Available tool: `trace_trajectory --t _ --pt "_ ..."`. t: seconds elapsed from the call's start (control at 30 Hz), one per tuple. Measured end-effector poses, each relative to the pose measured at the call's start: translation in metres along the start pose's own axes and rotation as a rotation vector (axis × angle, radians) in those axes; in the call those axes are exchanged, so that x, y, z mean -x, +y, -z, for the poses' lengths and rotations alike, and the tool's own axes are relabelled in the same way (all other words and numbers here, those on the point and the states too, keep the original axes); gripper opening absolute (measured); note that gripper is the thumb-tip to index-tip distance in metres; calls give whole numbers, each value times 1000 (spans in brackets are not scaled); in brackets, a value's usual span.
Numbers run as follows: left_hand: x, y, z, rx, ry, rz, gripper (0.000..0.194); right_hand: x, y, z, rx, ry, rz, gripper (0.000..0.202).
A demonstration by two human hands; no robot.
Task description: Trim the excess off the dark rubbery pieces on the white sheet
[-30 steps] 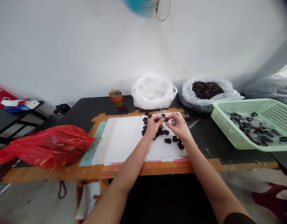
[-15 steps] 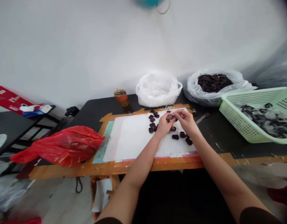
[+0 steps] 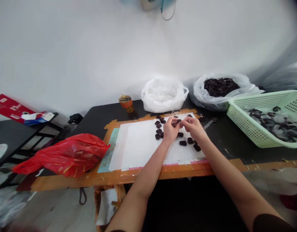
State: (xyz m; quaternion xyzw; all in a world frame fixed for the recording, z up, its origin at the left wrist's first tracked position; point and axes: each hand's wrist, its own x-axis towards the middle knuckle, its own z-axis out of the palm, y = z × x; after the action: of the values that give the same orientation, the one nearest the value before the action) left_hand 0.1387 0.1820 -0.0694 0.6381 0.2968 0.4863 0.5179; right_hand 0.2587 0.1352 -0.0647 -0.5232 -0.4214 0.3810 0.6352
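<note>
Over the white sheet [image 3: 138,141], my left hand [image 3: 171,129] and my right hand [image 3: 193,126] meet with fingertips pinched together. Between them is a small dark piece [image 3: 179,121], held mainly by my left hand; my right fingertips press at its right side. Its exact kind is too small to make out. Several similar dark rounded pieces [image 3: 159,131] lie in a loose column left of my left hand. More dark pieces [image 3: 183,143] are spread below and between my wrists, and another lies just behind my fingers.
A white bag [image 3: 164,95] and a clear bag of dark pieces [image 3: 221,86] stand behind the sheet. On the right are a green basket [image 3: 247,125] and a flat tool [image 3: 210,122]. A red bag [image 3: 68,154] lies left, an orange-banded cup [image 3: 126,103] at the back.
The camera view has shifted slightly, so the table sits a little lower. My hands stay together over the sheet, with the fingers adjusting slightly around the small dark piece.
</note>
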Motion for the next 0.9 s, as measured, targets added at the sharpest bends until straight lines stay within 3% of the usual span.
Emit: trace_trajectory --t 0.33,0.6,0.9 --pt "0 -4 6 -201 -34 -218 10 -1 8 -7 61 88 10 29" --pt "-4 -10 3 -106 -77 -175 11 -1 5 -6 379 224 154 29" --pt "-5 -6 4 -138 -40 -177 9 -5 8 0 -67 14 14 30"
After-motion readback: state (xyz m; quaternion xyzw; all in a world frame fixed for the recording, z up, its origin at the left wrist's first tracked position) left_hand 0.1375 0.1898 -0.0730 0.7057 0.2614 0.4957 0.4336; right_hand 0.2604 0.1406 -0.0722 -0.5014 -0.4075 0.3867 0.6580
